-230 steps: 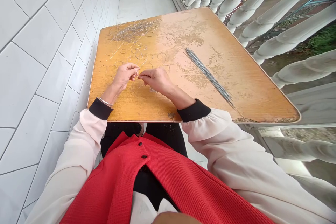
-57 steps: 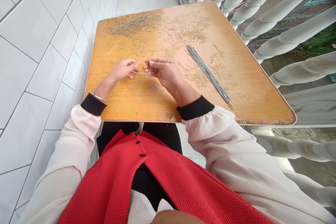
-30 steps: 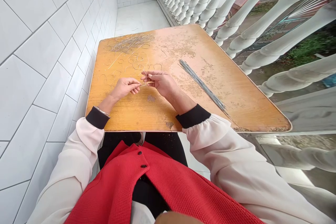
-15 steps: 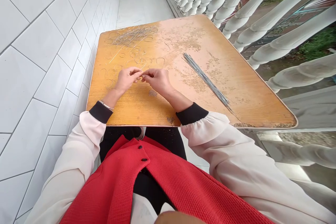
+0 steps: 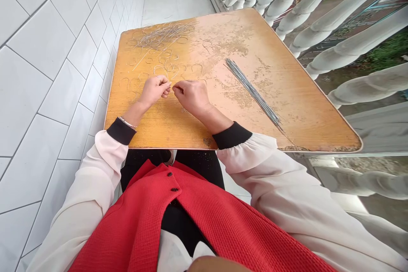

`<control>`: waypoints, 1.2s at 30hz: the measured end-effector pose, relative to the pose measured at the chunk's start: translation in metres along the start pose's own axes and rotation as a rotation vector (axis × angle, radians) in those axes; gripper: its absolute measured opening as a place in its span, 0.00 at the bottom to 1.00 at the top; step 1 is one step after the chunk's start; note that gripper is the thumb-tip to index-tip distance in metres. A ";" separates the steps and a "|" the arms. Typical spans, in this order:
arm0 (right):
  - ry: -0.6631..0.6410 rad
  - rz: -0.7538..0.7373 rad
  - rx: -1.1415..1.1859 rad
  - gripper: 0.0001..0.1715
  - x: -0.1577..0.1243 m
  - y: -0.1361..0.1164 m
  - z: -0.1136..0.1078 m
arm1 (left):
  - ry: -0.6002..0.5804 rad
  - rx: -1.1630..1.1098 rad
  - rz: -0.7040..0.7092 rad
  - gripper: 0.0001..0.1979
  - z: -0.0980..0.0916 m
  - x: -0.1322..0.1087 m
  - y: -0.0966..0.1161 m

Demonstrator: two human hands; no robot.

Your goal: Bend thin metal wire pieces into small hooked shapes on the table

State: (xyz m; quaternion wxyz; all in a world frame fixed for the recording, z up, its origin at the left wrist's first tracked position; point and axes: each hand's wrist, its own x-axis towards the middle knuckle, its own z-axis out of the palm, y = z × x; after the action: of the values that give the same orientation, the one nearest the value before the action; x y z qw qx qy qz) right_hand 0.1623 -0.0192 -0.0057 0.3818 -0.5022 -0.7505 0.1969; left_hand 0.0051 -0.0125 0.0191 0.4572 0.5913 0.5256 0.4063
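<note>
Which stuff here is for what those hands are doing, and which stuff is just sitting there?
For the work: left hand, right hand, bent wire pieces, tangled wire pile, straight wire bundle.
Just there: wooden table, white balusters, tiled wall.

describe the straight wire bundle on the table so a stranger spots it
On the worn wooden table top, right of the person's right hand, lies a bundle of thin straight wires slanting toward the near right corner. Unlike the tangled heap and curved pieces to the left, its wires lie parallel.

wire hooks (image 5: 168,69) ahead, rod bundle (image 5: 253,89) right
</note>
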 end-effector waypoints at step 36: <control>0.031 0.409 0.734 0.18 0.006 -0.009 -0.006 | -0.223 0.024 -0.122 0.16 -0.015 0.002 -0.007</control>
State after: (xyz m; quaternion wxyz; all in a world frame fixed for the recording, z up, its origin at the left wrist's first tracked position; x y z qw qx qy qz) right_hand 0.1601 -0.0178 0.0066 0.4997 -0.4743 -0.5094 0.5156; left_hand -0.0106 -0.0082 0.0162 0.5297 0.6052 0.5113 0.3028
